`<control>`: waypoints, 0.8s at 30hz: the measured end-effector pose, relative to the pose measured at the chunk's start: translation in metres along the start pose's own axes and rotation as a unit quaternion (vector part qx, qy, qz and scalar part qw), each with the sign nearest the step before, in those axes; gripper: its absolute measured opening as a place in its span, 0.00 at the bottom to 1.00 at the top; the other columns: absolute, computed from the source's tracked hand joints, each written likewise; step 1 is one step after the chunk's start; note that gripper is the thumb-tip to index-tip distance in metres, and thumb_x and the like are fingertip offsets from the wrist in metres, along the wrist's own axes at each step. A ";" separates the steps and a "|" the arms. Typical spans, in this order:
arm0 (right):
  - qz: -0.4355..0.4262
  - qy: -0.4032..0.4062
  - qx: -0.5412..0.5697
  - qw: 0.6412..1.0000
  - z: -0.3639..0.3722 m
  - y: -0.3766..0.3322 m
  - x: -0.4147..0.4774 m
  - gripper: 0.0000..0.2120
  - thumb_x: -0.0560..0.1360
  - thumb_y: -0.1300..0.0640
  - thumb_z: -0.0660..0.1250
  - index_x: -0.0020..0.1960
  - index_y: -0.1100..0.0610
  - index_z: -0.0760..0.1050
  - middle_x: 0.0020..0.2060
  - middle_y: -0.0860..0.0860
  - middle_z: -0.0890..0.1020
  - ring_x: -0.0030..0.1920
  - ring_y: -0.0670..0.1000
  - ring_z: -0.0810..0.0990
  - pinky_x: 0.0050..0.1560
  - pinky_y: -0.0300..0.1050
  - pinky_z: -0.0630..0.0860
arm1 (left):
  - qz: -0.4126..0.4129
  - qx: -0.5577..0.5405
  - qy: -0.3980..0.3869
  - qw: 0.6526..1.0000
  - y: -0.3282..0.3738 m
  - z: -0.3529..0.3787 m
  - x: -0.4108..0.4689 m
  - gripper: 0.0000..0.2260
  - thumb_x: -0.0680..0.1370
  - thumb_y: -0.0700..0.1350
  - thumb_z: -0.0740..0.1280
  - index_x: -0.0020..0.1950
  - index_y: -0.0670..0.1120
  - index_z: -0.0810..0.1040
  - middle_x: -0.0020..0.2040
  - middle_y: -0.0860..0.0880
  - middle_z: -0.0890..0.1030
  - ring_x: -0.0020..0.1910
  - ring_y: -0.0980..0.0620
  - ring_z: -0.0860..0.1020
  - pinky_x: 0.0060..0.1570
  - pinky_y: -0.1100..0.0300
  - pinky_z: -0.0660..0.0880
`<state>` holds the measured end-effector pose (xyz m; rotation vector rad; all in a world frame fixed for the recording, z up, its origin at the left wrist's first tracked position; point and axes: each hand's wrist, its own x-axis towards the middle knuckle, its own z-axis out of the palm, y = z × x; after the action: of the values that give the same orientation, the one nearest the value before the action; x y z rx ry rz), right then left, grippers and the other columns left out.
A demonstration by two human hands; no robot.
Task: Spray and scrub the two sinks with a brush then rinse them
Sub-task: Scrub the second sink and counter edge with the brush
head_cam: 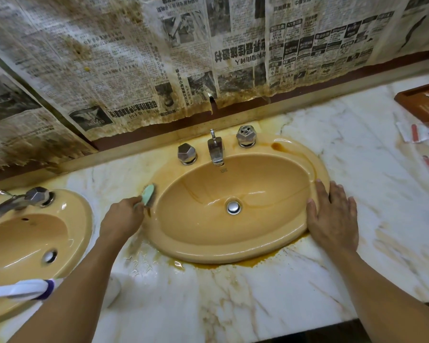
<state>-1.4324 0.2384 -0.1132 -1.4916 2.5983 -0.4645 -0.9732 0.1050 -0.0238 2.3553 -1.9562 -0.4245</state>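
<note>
Head view: left hand (123, 216) grips brush (149, 194) at central sink (233, 253) rim; right hand (332, 219) lies there, fingers spread.

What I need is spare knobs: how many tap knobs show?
3: left knob and right knob flanking the spout of the right sink, third knob on the left sink; another may be hidden.

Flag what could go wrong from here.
1. The right hand lies flat on the glossy rim of the right sink and might slip.
2. Brown water pooled on the marble countertop along the sink's front could spread toward the edge as the left hand scrubs with the green brush.
</note>
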 end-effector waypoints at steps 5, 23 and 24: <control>0.002 -0.008 0.005 1.000 0.001 0.003 -0.003 0.32 0.81 0.38 0.42 0.82 0.48 0.54 0.80 0.57 0.60 0.81 0.55 0.54 0.80 0.57 0.49 | 0.031 -0.040 -0.018 0.999 0.015 -0.001 0.018 0.18 0.82 0.50 0.60 0.72 0.54 0.78 0.61 0.41 0.82 0.55 0.41 0.79 0.52 0.51 0.77; -0.004 0.008 0.034 0.999 0.004 0.006 -0.031 0.31 0.83 0.41 0.42 0.82 0.51 0.57 0.79 0.58 0.63 0.80 0.56 0.57 0.80 0.56 0.52 | 0.025 0.039 -0.035 0.998 0.024 -0.015 0.033 0.19 0.83 0.49 0.58 0.71 0.55 0.78 0.61 0.43 0.81 0.52 0.43 0.79 0.47 0.53 0.75; -0.002 0.010 0.032 0.999 0.004 0.004 -0.036 0.31 0.83 0.41 0.42 0.82 0.52 0.57 0.79 0.58 0.63 0.80 0.56 0.57 0.80 0.56 0.52 | 0.010 0.029 -0.027 0.999 0.016 -0.013 0.025 0.19 0.82 0.49 0.58 0.71 0.54 0.78 0.61 0.42 0.81 0.53 0.42 0.79 0.49 0.52 0.76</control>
<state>-1.4167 0.2703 -0.1202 -1.4812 2.5696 -0.5600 -0.9814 0.0756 -0.0124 2.3809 -2.0405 -0.4400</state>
